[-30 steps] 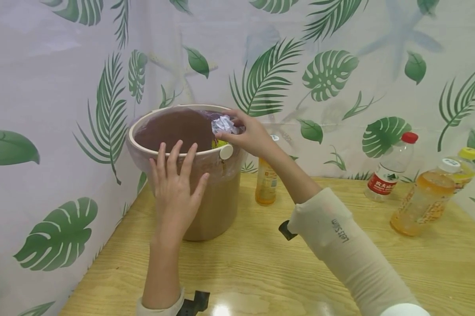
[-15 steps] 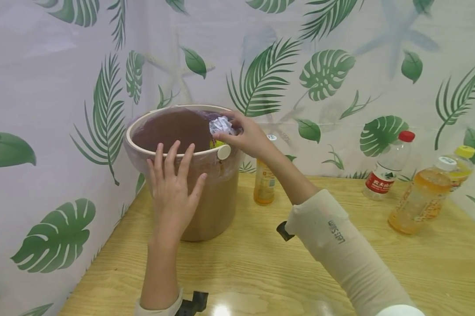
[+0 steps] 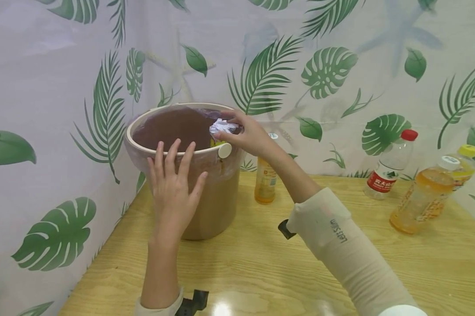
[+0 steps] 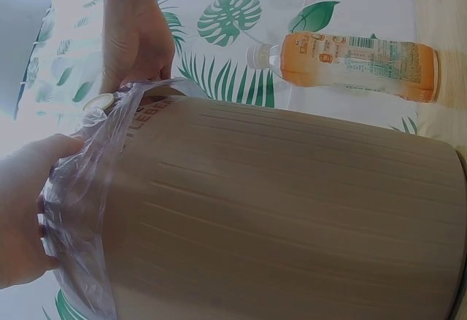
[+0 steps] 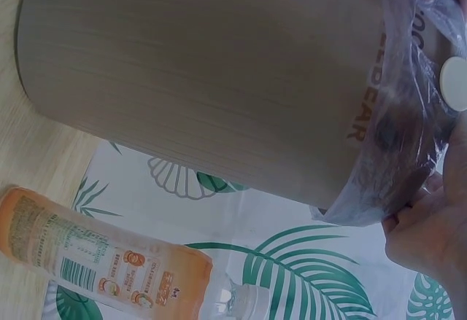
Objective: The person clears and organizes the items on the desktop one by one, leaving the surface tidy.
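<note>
While the left hand (image 3: 173, 188) lies with fingers spread on the near wall of the bin (image 3: 215, 197), left of frame centre, the right hand (image 3: 247, 134) appears curled over its rim (image 3: 207, 152), beside crumpled paper (image 3: 221, 127). The bin should be stiff and light, its liner (image 4: 80, 203) thin and slippery; best pinch both together at the rim. Beyond, right of the bin, stands an orange bottle (image 3: 266, 182).

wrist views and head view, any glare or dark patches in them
Head: a bright glare spot on the table at the bottom edge; left wrist: the upper left is washed out pale, while the side of the bin sits in shade; right wrist: dimmer than the head view, the bin dark, with small shiny highlights on the plastic bag.
</note>
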### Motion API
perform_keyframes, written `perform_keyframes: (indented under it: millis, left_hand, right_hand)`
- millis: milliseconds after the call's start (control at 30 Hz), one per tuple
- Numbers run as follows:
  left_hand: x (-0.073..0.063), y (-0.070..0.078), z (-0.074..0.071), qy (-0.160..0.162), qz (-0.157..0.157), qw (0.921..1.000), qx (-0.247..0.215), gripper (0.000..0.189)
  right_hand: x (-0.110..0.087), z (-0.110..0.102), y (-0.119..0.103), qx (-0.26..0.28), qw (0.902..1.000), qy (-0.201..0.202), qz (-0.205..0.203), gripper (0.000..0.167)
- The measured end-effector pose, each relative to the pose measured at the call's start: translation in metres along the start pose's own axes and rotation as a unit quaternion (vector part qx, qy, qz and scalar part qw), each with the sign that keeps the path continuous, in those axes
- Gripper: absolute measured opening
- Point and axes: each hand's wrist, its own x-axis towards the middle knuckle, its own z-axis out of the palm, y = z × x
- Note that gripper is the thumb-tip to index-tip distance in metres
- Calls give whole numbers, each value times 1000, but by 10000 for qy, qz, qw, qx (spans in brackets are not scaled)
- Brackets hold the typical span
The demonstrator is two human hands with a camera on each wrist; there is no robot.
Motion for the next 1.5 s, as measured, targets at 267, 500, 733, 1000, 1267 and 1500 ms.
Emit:
perform_keyframes:
  millis: [267,500,733,1000,1267,1500]
  left_hand:
    - [0,1,-1,-26,-8,10000,10,58]
    - [1,1,-1,-49,-29,10000,-1,58]
    - [0,1,0,-26,-65,10000,-61,57]
    - [1,1,0,-3,-84,9999,-55,56]
    - [0,-2,0,44,-19,10000,-45,56]
    - [1,-1,-1,-91,-21,9999,104,55]
  right_hand:
    - [0,0,1,38,9999,-66,89,63]
    - [-1,0,1,-50,10000,-31,-2,60]
    - [-12,-11,7,-406,9986,301,-153,59]
    - [-34,-37,32,-318,9966,761,-15,61]
    - [-53,-50,76,-155,9923,1119,516,62]
    - [-64,-40,126,46,9872,1002,1239,75]
